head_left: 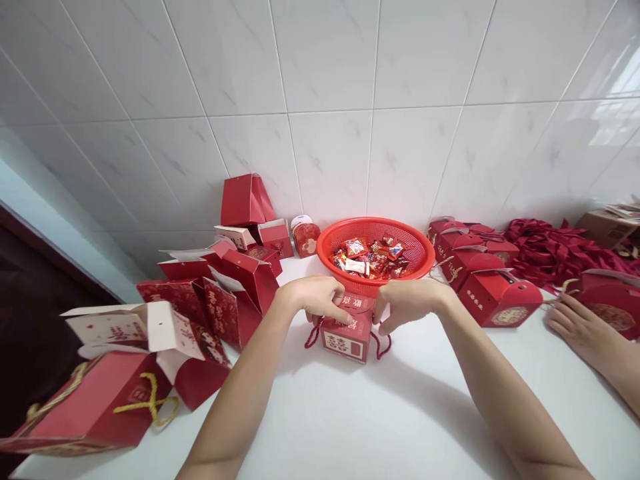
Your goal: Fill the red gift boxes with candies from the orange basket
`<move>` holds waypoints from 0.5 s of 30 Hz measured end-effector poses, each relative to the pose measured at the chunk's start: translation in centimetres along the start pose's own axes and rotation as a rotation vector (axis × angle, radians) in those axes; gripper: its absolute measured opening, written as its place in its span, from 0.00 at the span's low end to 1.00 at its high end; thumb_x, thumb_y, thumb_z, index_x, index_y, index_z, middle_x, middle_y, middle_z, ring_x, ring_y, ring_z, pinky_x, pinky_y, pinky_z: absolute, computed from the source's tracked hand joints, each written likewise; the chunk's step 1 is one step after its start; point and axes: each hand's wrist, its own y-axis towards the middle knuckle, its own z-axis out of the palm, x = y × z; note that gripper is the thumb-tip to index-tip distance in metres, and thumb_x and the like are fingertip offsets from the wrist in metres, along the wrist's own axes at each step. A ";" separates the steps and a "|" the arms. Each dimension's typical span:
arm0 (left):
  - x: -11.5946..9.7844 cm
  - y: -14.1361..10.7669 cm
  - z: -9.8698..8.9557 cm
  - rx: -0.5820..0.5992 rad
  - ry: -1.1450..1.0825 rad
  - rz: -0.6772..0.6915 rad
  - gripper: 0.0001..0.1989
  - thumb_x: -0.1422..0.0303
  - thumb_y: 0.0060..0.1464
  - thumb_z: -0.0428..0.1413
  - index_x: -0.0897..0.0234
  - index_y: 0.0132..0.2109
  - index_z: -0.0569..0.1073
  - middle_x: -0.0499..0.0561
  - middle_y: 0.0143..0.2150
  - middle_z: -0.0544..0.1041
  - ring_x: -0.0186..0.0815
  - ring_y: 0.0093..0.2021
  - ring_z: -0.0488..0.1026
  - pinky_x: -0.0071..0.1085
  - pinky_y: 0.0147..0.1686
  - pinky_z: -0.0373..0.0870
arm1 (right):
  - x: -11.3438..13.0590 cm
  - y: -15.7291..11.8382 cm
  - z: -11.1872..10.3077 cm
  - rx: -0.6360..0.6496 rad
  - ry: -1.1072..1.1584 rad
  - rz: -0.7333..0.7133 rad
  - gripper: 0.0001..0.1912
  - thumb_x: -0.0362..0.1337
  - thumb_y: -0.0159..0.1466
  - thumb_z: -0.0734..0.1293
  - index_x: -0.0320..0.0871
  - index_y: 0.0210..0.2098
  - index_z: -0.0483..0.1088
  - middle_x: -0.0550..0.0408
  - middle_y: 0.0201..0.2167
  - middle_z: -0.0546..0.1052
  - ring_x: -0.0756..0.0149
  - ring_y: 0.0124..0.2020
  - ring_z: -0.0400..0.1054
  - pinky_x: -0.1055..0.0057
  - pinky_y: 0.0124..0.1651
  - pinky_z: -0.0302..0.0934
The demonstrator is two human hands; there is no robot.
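Note:
A small red gift box (345,348) with gold lettering and dark red cord handles stands on the white table in front of me. My left hand (316,299) is bent over its left side, fingers curled at the edge and one finger lying across the top. At the opposite side, my right hand (406,301) has its fingers curled down against the box's right edge, close to the cord loop (383,348). The box's top is partly covered by my fingers. Just behind it sits a red plastic basket (425,267) holding wrapped candies (373,257).
Open red boxes (235,293) crowd the left, with a larger rope-handled box (95,393) nearest. Closed red boxes (493,297) line the right, before a heap of dark red ribbon (555,253). Another person's hand (580,327) rests by a box (607,303) at far right. A tiled wall (330,160) stands behind.

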 end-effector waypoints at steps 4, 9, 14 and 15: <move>0.0 -0.1 -0.1 0.015 -0.039 -0.014 0.24 0.50 0.40 0.64 0.61 0.30 0.61 0.46 0.25 0.69 0.34 0.22 0.71 0.26 0.18 0.67 | 0.0 0.4 0.2 0.360 -0.202 -0.110 0.09 0.34 0.37 0.79 0.51 0.16 0.76 0.56 0.17 0.76 0.69 0.16 0.64 0.71 0.18 0.50; 0.1 -0.1 -0.1 0.013 -0.061 -0.029 0.25 0.51 0.40 0.65 0.61 0.30 0.61 0.46 0.25 0.70 0.35 0.24 0.73 0.26 0.20 0.69 | 0.2 0.7 -0.5 0.340 -0.188 -0.126 0.06 0.36 0.45 0.75 0.51 0.16 0.76 0.53 0.19 0.76 0.65 0.21 0.67 0.66 0.24 0.57; -0.1 -0.3 -0.3 0.000 -0.087 -0.055 0.25 0.54 0.37 0.67 0.61 0.33 0.62 0.46 0.28 0.71 0.35 0.26 0.74 0.26 0.22 0.69 | 0.9 0.4 -1.6 0.307 -0.039 -0.057 0.03 0.36 0.49 0.73 0.52 0.24 0.77 0.52 0.27 0.79 0.61 0.30 0.71 0.63 0.35 0.63; -0.1 -0.4 -0.3 -0.008 -0.080 -0.058 0.25 0.55 0.37 0.67 0.61 0.35 0.63 0.46 0.29 0.72 0.35 0.26 0.74 0.25 0.21 0.68 | 1.0 0.3 -1.7 0.295 -0.025 -0.036 0.03 0.37 0.50 0.73 0.52 0.25 0.77 0.52 0.27 0.79 0.61 0.30 0.71 0.63 0.34 0.63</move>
